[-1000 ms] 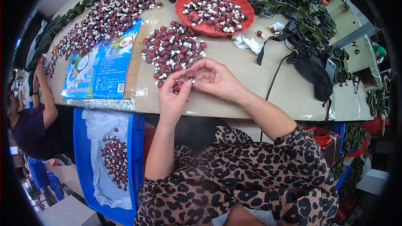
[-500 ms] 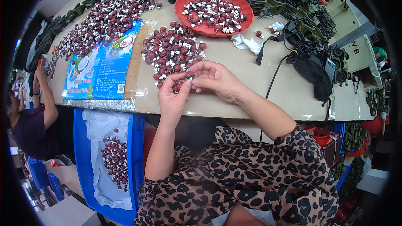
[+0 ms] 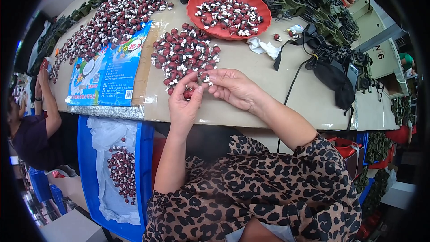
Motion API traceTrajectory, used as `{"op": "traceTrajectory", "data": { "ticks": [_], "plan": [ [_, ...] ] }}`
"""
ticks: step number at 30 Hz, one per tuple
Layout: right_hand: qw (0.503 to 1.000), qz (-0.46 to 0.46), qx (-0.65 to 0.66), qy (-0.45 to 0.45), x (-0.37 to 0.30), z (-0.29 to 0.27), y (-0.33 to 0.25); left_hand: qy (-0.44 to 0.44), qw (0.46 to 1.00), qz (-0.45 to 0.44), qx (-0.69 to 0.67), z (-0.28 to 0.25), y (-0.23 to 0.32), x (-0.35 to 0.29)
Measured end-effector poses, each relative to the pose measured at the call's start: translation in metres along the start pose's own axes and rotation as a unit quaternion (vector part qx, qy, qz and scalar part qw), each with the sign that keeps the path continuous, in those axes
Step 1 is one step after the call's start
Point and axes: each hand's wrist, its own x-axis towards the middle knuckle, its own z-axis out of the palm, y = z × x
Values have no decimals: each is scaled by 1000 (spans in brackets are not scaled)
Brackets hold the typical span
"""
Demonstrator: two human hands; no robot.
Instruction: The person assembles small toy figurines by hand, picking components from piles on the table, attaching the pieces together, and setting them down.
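Note:
My right hand (image 3: 235, 88) pinches a small dark-red and white figure piece (image 3: 205, 77) between thumb and fingertips. Close beside it, my left hand (image 3: 183, 103) has its thumb and forefinger curled towards the same piece. Whether those left fingertips grip anything is too small to make out. Just beyond both hands lies a loose pile of similar red, white and black pieces (image 3: 186, 54), its nearest ones partly behind my left fingers.
A red scalloped bowl (image 3: 195, 12) holds more pieces. Left are a larger heap (image 3: 112, 20) and blue printed cardboard (image 3: 116, 74). Green toy vehicles (image 3: 309, 4) line the back; a black cloth bag (image 3: 333, 80) lies right. A blue bin (image 3: 145, 170) stands below; a co-worker (image 3: 36, 134) sits left.
The piece at my fingertips has turned and shows more of its white part. My right fingers have shifted slightly, while my left hand stays nearly in place.

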Motion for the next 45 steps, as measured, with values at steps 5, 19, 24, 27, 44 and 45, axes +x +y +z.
{"op": "traceTrajectory", "data": {
  "ticks": [5, 19, 24, 27, 44, 45],
  "plan": [
    [999, 12, 16, -29, -1, 0, 0, -24, 999, 7, 35, 0, -1, 1],
    [999, 11, -12, -42, -1, 0, 2, -13, 999, 4, 37, 1, 1, 0],
    [999, 7, -35, -38, -1, 1, 2, -13, 999, 6, 39, 2, 1, 0],
    [997, 6, -56, -44, -2, 2, 3, -11, 999, 3, 40, 1, 0, 0],
    [945, -128, -294, 65, -1, 4, -2, 1, 963, -41, -266, -18, -2, 7],
    [921, -154, -343, 106, 1, 2, -3, 1, 951, -67, -300, -22, 2, 8]
  ]
}}
